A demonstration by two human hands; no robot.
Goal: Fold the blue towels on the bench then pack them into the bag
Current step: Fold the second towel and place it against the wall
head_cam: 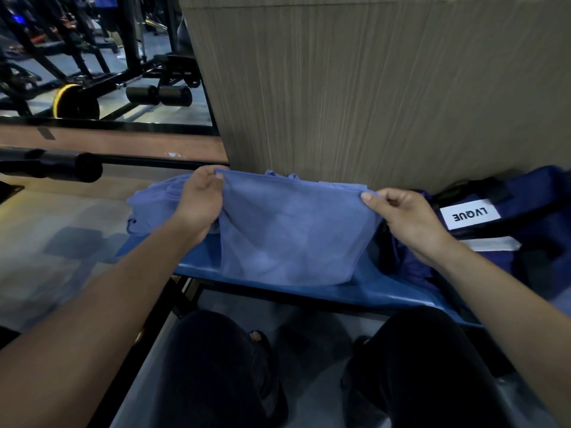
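I hold a blue towel (293, 233) spread above the blue bench (370, 288). My left hand (200, 199) pinches its upper left corner and my right hand (411, 220) pinches its upper right corner, so the cloth hangs down over the seat's front part. More blue towels (154, 205) lie crumpled on the bench behind my left hand, and another edge shows behind the held towel. A dark blue bag (531, 208) with a white LVQUE label (469, 215) sits on the bench at the right.
A wood-grain wall panel (370, 88) rises directly behind the bench. A mirror (102, 60) at upper left shows black gym machines and a yellow weight plate. A black padded bar (61, 165) juts in from the left. My dark-trousered knees (216, 366) are below the bench.
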